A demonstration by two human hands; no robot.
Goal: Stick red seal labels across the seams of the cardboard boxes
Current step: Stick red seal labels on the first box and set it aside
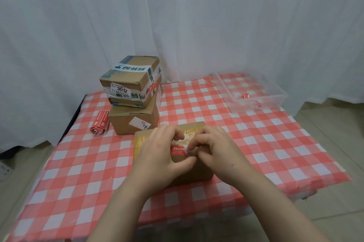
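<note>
Near box (189,170): flat on the checked surface (256,143), close to the person, just in front of the two stacked boxes (134,92)
Red seal label (177,150): lies on top of the near box between both hands, its right end showing white
Left hand (157,149): fingers curled, thumb stretched below the label; it appears to hold down the label's left end
Right hand (214,149): fingers curled, tips pinching the white end, probably the backing
Seam: mostly hidden under the hands; yellowish tape (141,143) shows beside them
Step in hand: likely laying the label across the seam
Doing it well: keep the left end anchored, draw the white end away low and slowly, keep the strip square to the seam, then rub outward from the stuck end to avoid creases
Spare labels (100,122): left of the stack
</note>
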